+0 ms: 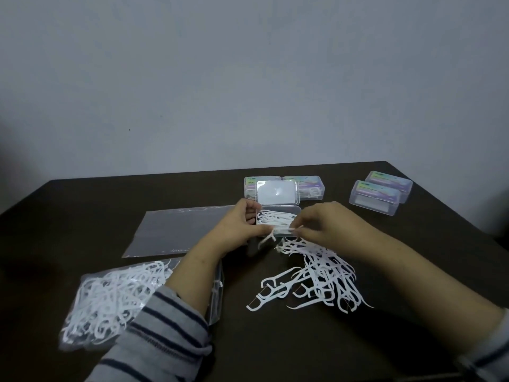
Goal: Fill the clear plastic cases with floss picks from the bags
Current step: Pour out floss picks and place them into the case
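A: Fingers first: the right hand (pixel 327 227) has its fingertips (pixel 298 230) pinched on a floss pick (pixel 286 230) at the near rim of the open clear case (pixel 278 220), centre of the frame. The left hand (pixel 242 224) curls round the case's left end, its thumb down by that same pick.

B: How will the picks handle?

A: Light, thin, springy plastic, I'd judge, and the hooked heads snag each other. Best taken by the handle, a few at a time, laid flat and parallel.

B: And the case?

A: Light and slick; it would slide on the dark table (pixel 275 340) unless held by its side walls.

B: Where's the supply?

A: A loose pile of picks (pixel 319 274) right of centre, a full bag (pixel 110 299) lower left, an emptied flat bag (pixel 181 230) left of centre. Labelled cases (pixel 381 193) sit upper right, others (pixel 305 187) behind the open lid.
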